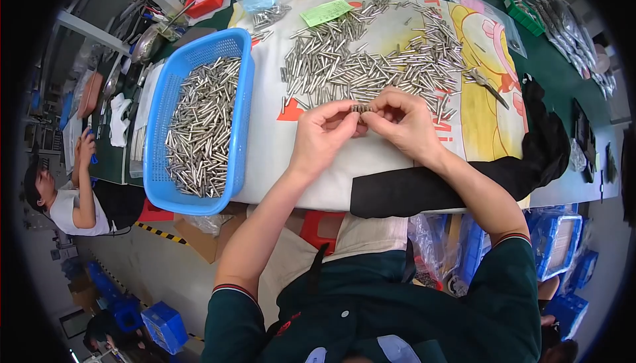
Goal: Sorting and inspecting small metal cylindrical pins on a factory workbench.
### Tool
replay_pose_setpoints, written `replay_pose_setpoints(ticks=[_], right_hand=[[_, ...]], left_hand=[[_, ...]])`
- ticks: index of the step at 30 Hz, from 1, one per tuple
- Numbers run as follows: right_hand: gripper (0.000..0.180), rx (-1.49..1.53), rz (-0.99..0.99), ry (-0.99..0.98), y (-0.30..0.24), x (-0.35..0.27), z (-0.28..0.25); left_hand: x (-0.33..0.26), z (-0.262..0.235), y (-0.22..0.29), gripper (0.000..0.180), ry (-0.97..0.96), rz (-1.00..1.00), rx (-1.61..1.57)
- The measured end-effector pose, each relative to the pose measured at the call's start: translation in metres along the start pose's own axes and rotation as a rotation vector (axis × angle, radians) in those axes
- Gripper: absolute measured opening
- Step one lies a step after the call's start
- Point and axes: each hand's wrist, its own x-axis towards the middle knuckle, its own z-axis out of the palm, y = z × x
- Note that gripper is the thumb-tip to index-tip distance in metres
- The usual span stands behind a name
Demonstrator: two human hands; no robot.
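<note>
So the left hand (321, 138) and right hand (405, 124) are both pinching a short row of small silvery metal pins (362, 108), running left-right between the fingertips, neither hand nearer. Loose pile of slim, shiny metal cylinders (318, 55) just beyond the fingers; blue perforated plastic basket (242, 111) off left.

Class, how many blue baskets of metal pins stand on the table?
1: the basket, left of the left hand, heaped with pins. None seems hidden.
</note>
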Motion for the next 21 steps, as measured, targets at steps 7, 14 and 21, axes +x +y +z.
replay_pose_setpoints(ticks=[7,14,21], right_hand=[[0.011,0.053,0.257,-0.103,-0.014,0.001,-0.005],[0.013,0.017,0.301,-0.148,-0.012,0.002,-0.007],[0.015,0.022,0.280,-0.157,-0.012,0.002,-0.009]], left_hand=[[0.005,-0.007,0.008,0.021,-0.099,-0.274,-0.215],[0.006,-0.010,0.011,0.015,-0.143,-0.337,-0.255],[0.005,-0.009,0.013,0.014,-0.160,-0.335,-0.218]])
